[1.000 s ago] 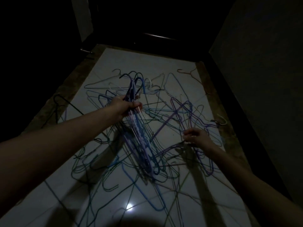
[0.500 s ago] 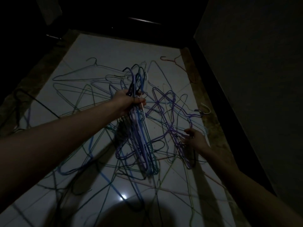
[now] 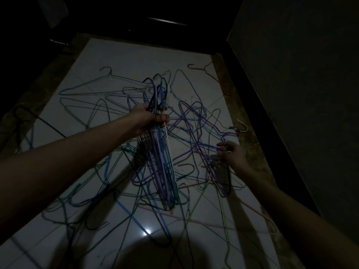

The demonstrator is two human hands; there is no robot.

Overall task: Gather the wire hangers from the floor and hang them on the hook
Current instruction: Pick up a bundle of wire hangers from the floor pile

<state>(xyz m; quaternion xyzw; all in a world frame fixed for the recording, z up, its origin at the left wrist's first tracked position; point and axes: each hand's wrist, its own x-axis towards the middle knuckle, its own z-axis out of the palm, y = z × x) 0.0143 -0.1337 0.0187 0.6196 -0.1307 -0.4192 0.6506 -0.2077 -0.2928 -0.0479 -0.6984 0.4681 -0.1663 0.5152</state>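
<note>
- A bundle of wire hangers [image 3: 162, 144] is clenched at the necks in the left hand [image 3: 148, 119], hooks pointing far, bodies hanging toward the near floor.
- A purple hanger [image 3: 196, 129] in the tangle is pinched by the curled fingers of the right hand [image 3: 232, 154], low at the right.
- Loose hangers [image 3: 93, 105] in blue, green, black and purple are spread across the white tiled floor [image 3: 124, 59], overlapping one another.
- A pink hanger [image 3: 204, 68] is seen far right, near the dark wall [image 3: 301, 94].
- No hook can be made out in the darkness.
</note>
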